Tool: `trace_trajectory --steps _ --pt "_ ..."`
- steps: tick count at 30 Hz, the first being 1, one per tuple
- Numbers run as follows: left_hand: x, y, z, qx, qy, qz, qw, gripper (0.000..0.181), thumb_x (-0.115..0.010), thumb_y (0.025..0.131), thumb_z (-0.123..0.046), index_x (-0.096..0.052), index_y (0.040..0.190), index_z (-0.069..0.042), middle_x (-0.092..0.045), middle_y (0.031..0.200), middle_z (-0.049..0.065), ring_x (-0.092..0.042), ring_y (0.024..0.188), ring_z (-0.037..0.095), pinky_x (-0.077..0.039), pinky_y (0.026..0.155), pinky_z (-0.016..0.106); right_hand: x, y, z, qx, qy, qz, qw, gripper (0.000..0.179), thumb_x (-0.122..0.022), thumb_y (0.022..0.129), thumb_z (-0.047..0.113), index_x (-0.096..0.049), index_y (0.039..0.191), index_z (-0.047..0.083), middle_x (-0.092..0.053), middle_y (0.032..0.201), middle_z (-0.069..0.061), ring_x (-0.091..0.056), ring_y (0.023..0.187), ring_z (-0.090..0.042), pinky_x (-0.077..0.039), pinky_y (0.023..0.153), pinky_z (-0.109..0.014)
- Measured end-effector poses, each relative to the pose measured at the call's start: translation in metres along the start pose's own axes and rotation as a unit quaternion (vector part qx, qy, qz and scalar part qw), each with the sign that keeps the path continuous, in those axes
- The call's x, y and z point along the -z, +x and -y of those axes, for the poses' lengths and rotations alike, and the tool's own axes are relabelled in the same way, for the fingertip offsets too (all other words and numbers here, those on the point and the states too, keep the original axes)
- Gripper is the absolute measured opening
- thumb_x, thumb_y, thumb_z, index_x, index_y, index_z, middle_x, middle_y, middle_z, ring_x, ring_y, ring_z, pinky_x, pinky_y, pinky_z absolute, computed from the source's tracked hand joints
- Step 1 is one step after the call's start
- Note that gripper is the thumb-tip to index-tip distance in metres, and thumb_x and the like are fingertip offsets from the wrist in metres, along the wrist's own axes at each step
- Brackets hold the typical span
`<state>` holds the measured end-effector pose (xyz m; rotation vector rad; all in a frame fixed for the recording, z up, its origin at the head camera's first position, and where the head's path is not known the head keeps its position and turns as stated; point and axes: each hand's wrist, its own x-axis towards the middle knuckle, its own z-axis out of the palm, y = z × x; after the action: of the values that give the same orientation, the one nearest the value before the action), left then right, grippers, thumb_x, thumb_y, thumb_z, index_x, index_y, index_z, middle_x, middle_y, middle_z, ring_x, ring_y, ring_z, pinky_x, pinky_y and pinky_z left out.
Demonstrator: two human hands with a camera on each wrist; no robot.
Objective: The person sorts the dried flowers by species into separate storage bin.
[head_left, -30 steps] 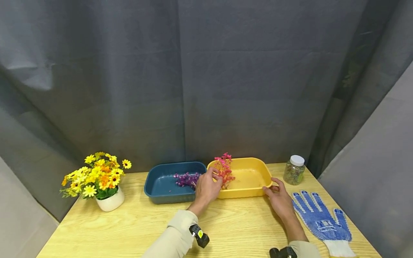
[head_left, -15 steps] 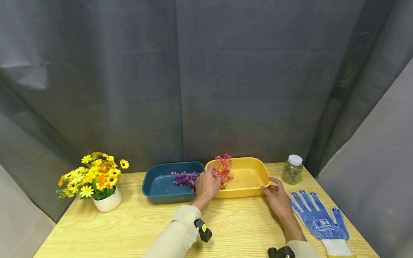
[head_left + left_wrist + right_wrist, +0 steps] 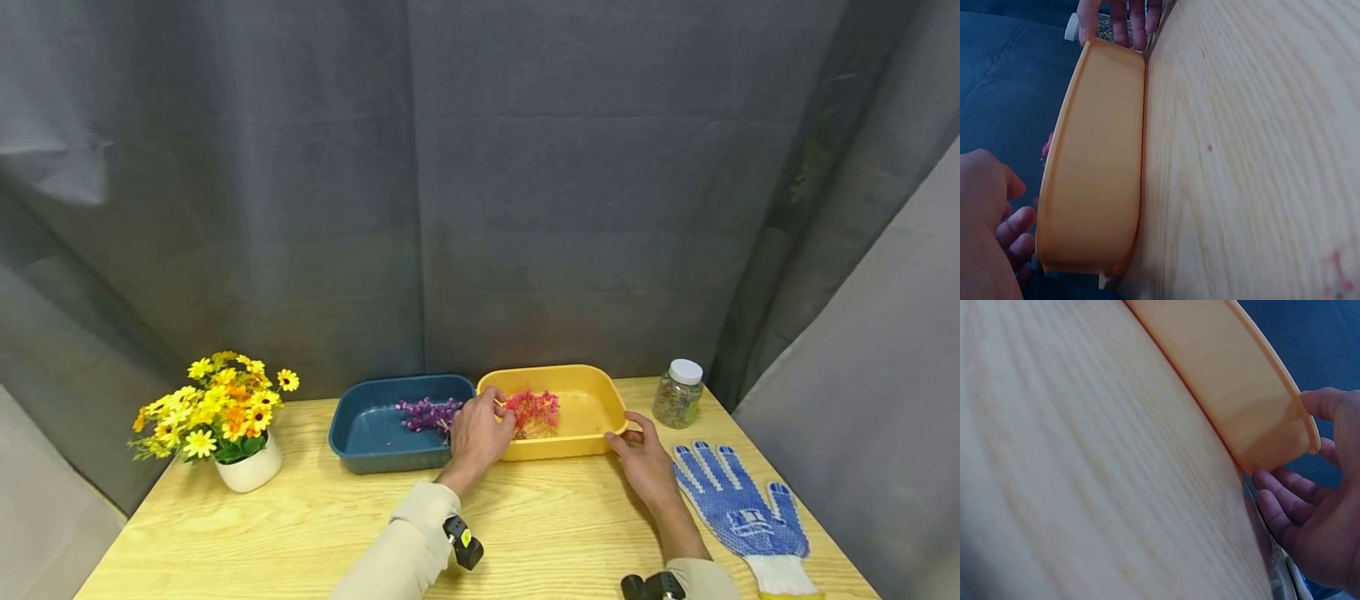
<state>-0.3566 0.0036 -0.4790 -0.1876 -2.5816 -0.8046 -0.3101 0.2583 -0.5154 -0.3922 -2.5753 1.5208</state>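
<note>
A yellow tray (image 3: 570,447) stands on the table with a bunch of pink flowers (image 3: 534,410) lying in its left half. My left hand (image 3: 480,429) is over the tray's left end, beside the flowers. In the left wrist view its thumb and fingers are apart, with no stem between them. At the front right corner my right hand (image 3: 647,467) grips the tray, thumb on the rim and fingers against the end wall. To the left, a dark blue tray (image 3: 390,461) holds purple flowers (image 3: 427,414), partly hidden by my left hand.
A white pot of yellow and orange flowers (image 3: 217,404) stands at the left. On the right are a white-lidded jar (image 3: 678,396) and a blue dotted glove (image 3: 742,500). Grey curtain (image 3: 420,183) hangs behind the table. Small pink bits (image 3: 1210,148) lie on the wood.
The pink flowers, upright beside my left hand before, have tipped down and now lie in the yellow tray. My left hand has let them go. My right hand stays at the corner.
</note>
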Motion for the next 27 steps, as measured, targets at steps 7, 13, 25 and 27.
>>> trace_trajectory --steps 7,13,25,27 --pt "0.006 -0.013 0.012 -0.048 -0.017 -0.016 0.9986 0.016 -0.065 0.083 -0.031 -0.063 0.097 -0.023 -0.062 0.078 -0.01 -0.054 0.074 0.01 -0.041 0.073 0.03 0.005 0.0 0.0 0.003 -0.004 -0.003 1.0 0.066 -0.055 0.094 0.048 -0.029 0.149 0.021 -0.053 0.133 -0.016 -0.056 0.121 -0.032 -0.042 0.094 -0.044" --pt "0.01 -0.027 0.02 -0.089 -0.025 -0.032 0.9952 0.018 -0.069 0.082 -0.031 -0.064 0.097 -0.022 -0.065 0.084 -0.006 -0.051 0.079 0.011 -0.04 0.073 0.029 0.01 -0.001 0.0 -0.006 -0.006 0.011 0.9999 0.076 -0.055 0.092 0.055 -0.024 0.151 0.019 -0.046 0.141 -0.019 -0.05 0.128 -0.036 -0.038 0.102 -0.053" --pt "0.027 -0.047 0.034 -0.096 0.04 -0.006 0.9945 0.046 -0.065 0.084 -0.046 -0.062 0.124 -0.024 -0.063 0.124 -0.002 -0.053 0.113 0.02 -0.042 0.095 0.041 0.017 -0.002 0.007 0.022 -0.122 0.012 0.9922 0.089 -0.048 0.091 0.065 -0.016 0.156 0.014 -0.008 0.16 -0.025 -0.009 0.146 -0.048 -0.014 0.113 -0.065" --pt "0.03 -0.05 0.036 -0.092 0.053 0.009 0.9943 0.05 -0.062 0.086 -0.05 -0.059 0.129 -0.025 -0.059 0.13 -0.001 -0.051 0.12 0.021 -0.04 0.102 0.044 0.018 -0.003 0.01 0.029 -0.137 0.004 0.9901 0.087 -0.045 0.092 0.065 -0.016 0.156 0.015 -0.005 0.161 -0.023 -0.006 0.146 -0.048 -0.012 0.113 -0.066"
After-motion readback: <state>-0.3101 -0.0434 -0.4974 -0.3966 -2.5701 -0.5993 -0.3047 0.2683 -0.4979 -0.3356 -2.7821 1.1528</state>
